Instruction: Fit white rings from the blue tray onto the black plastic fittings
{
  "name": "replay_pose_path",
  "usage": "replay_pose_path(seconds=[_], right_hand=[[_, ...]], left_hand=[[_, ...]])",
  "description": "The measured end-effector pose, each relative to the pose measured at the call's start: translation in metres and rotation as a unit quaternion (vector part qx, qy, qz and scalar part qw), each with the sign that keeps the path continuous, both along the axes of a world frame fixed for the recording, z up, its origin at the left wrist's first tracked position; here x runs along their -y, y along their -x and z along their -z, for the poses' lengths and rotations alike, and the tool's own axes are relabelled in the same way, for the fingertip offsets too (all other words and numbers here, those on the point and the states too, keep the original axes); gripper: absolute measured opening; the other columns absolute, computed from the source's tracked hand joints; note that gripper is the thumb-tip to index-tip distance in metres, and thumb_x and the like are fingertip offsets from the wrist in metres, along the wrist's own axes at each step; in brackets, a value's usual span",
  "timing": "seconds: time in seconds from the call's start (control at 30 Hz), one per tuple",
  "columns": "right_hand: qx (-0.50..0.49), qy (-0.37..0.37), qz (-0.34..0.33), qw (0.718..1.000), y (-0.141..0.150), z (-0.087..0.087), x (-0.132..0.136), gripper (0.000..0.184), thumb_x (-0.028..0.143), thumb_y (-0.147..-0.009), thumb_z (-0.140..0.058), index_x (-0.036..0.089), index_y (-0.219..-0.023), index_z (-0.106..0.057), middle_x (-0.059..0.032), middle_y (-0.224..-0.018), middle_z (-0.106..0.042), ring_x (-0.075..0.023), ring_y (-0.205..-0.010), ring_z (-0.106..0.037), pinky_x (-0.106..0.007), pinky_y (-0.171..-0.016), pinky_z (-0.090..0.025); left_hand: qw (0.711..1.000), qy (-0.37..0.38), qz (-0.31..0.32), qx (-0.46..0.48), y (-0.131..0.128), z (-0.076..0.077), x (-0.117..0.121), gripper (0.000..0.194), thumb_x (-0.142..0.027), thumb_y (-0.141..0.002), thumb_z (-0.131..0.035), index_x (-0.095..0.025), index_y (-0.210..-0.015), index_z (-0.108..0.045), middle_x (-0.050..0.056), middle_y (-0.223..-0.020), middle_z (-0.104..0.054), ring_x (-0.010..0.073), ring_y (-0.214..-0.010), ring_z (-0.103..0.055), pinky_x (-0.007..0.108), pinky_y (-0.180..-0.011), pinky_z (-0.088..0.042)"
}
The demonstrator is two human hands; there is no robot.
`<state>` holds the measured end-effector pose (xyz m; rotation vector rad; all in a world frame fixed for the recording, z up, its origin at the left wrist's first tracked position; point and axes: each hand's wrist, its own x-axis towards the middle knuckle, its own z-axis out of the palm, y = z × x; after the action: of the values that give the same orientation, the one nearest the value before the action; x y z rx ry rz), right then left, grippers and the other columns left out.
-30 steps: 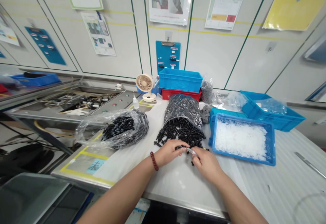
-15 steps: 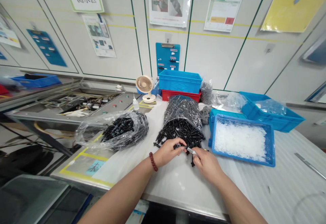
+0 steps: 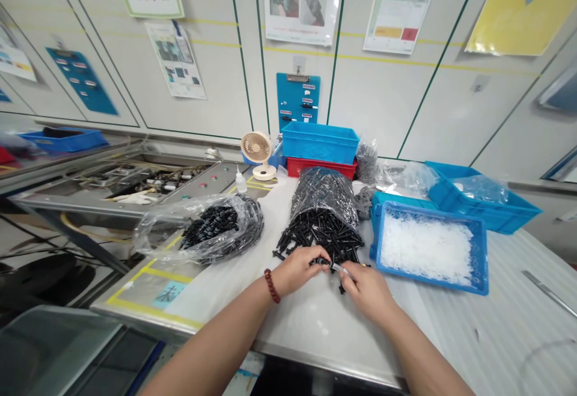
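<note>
My left hand (image 3: 300, 271), with a beaded bracelet (image 3: 271, 286) at the wrist, is closed on a slim black cylindrical part (image 3: 321, 261). Pinched in my right hand (image 3: 367, 288) is a whitish rod-like tool (image 3: 338, 267), its far end meeting the black part. My right fingers hide the rest of it. Just beyond both hands, many similar black parts (image 3: 322, 231) spill from a clear plastic bag (image 3: 323, 191). A few dark pieces lie under my right fingers, partly hidden.
A blue tray of small white pieces (image 3: 480, 258) stands at the right, with blue bins (image 3: 509, 219) behind. Leftward lies an open bag of black parts (image 3: 211, 228). A small fan (image 3: 256, 149), a dropper bottle (image 3: 240, 181) and a stacked blue bin (image 3: 320, 143) stand at the back.
The view has shifted very slightly. Both hands keep their grips and stay in almost the same place, the black part and tool still meeting.
</note>
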<state>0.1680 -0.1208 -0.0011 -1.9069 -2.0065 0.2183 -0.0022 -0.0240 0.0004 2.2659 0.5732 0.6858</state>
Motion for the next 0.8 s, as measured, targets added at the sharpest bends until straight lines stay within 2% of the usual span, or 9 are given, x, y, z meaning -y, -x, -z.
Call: replay_pose_path(seconds=[0.27,0.5,0.7,0.8], right_hand=[[-0.001,-0.001,-0.005,1.0,0.0019,0.0001,0.0001,0.023,0.024,-0.086,-0.039,0.019,-0.07,-0.055,-0.0001,-0.066,-0.06,-0.0133,-0.062,-0.051,-0.024,-0.054,-0.022],[0.004,0.006,0.004,1.0,0.0015,-0.0018,0.0009,0.022,0.024,-0.086,-0.039,0.019,-0.07,-0.055,-0.0002,-0.066,-0.06,-0.0132,-0.062,-0.051,-0.024,-0.054,-0.021],[0.003,0.015,0.017,1.0,0.0014,-0.003,0.0007,0.021,0.023,-0.086,-0.04,0.019,-0.072,-0.055,-0.0001,-0.067,-0.061,-0.013,-0.062,-0.052,-0.023,-0.054,-0.021],[0.011,0.014,0.025,1.0,0.0014,-0.0044,0.0007,0.02,0.024,-0.085,-0.04,0.019,-0.073,-0.056,-0.0005,-0.069,-0.062,-0.0129,-0.062,-0.053,-0.024,-0.054,-0.021]], left_hand=[[1.0,-0.017,0.0,0.002,-0.0006,0.0045,-0.002,0.013,-0.011,-0.074,-0.062,-0.016,-0.086,-0.061,0.001,-0.085,-0.065,0.0138,-0.08,-0.059,0.021,-0.074,-0.043],[1.0,-0.002,-0.003,0.002,-0.0014,0.005,-0.0024,0.011,-0.018,-0.075,-0.063,-0.017,-0.086,-0.062,0.002,-0.086,-0.066,0.0148,-0.08,-0.059,0.022,-0.073,-0.044],[0.99,0.128,0.039,0.039,-0.0006,-0.0003,-0.0011,0.017,-0.027,-0.084,-0.048,-0.014,-0.088,-0.057,0.003,-0.075,-0.066,0.0087,-0.051,-0.05,0.019,-0.053,-0.041],[0.982,0.174,0.045,0.063,-0.0001,-0.0009,-0.0014,0.02,-0.031,-0.084,-0.047,-0.012,-0.088,-0.055,0.004,-0.076,-0.066,0.0086,-0.052,-0.048,0.019,-0.051,-0.04]])
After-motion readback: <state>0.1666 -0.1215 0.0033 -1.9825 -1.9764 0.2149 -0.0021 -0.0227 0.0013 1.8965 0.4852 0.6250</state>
